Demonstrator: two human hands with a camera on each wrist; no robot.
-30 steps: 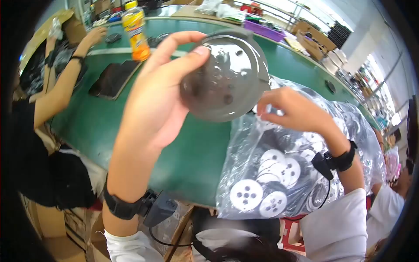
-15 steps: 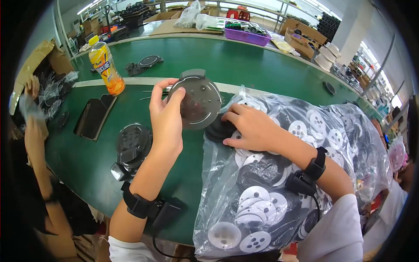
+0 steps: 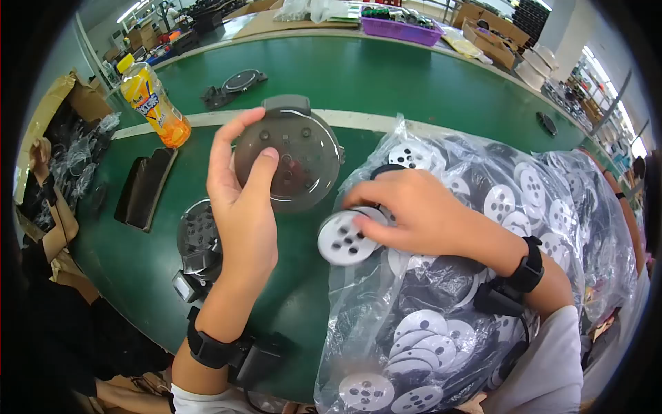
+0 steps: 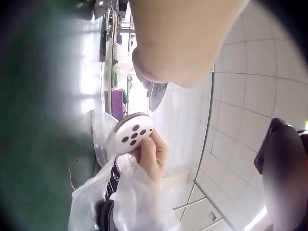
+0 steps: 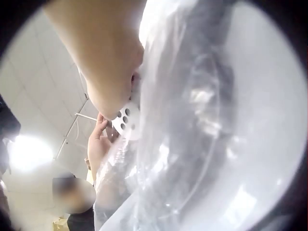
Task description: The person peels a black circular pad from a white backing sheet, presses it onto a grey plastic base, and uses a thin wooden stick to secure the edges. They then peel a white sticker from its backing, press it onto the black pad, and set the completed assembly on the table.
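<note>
My left hand [image 3: 243, 207] holds up a smoky, see-through round cover [image 3: 307, 162] with a tab at its top, thumb on the near face. To its right, my right hand [image 3: 424, 210] pinches a white disc [image 3: 336, 243] with several dark holes, at the mouth of a clear plastic bag [image 3: 345, 324]. More such discs fill the bag. In the left wrist view the white disc [image 4: 129, 137] shows a dark layer along its edge, with the right thumb on its face. The bag hides much of the right wrist view.
On the green table, left of my left arm, lie black round parts [image 3: 198, 234] and a flat dark panel [image 3: 145, 190]. A yellow-capped drink bottle [image 3: 155, 103] stands beyond. Farther back are another black part [image 3: 238, 84] and a purple basket [image 3: 403, 29]. Another person's arm [image 3: 62, 221] is at left.
My left hand has come down from close to the camera, still holding the cover. My right hand reached onto dark discs at the bag's mouth and now has a white disc, moved toward the left.
</note>
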